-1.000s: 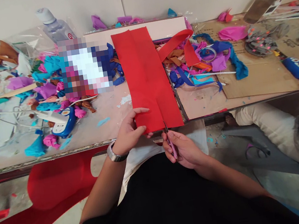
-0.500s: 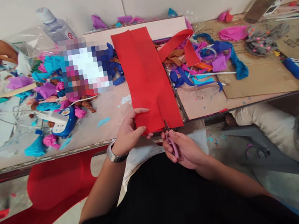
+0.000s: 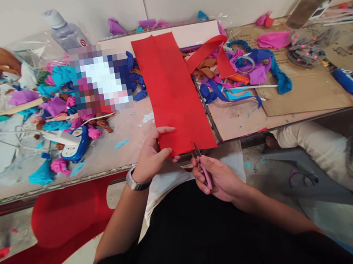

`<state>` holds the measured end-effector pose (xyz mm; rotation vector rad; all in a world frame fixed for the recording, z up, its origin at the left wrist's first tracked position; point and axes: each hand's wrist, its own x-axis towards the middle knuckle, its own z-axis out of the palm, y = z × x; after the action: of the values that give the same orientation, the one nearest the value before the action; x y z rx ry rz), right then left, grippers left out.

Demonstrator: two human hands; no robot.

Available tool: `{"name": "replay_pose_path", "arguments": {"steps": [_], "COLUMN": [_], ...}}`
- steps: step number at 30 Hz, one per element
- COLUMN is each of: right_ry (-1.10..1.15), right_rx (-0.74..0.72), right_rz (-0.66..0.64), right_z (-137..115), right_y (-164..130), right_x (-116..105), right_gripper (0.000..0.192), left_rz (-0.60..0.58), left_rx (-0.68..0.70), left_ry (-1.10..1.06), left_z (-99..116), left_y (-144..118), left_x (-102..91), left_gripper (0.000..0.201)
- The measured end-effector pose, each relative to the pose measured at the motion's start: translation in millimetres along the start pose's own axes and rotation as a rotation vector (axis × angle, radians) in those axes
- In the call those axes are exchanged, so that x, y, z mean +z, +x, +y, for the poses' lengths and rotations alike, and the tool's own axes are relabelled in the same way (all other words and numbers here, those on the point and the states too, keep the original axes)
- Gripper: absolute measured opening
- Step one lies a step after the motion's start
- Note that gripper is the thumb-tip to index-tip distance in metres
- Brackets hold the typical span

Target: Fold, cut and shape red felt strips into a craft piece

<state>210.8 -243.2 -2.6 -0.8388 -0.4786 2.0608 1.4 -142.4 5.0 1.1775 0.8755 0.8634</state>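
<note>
Single head view, looking forward-down, close over table edge (image 3: 70, 181).

At frame centre the red sheet (image 3: 173, 92) looks like matt, soft felt-like cloth, the scissors (image 3: 201, 164) below it show dull metal blades and pink plastic handles, the desk (image 3: 125, 146) is rough, stained board, and the bottle (image 3: 64, 31) at upper left is clear glossy plastic.

I see a worn, paint-smeared table (image 3: 126, 151) carrying a long red sheet (image 3: 173, 92), heaps of coloured scraps (image 3: 55, 106), a blue glue gun (image 3: 76, 143), a water bottle (image 3: 63, 31) and cardboard (image 3: 307, 93).
</note>
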Motion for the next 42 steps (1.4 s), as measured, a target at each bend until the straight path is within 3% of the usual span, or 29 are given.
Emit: {"name": "replay_pose_path", "arguments": {"steps": [42], "right_ry": [0.022], "right_rx": [-0.002], "right_rz": [0.020], "right_z": [4.1], "right_y": [-2.5], "right_x": [-1.1], "right_gripper": [0.050], "left_rz": [0.014], "left_rx": [-0.001], "left_ry": [-0.013], "left_z": [-2.2], "left_y": [0.6], "left_x": [-0.7], "left_gripper": [0.048]}}
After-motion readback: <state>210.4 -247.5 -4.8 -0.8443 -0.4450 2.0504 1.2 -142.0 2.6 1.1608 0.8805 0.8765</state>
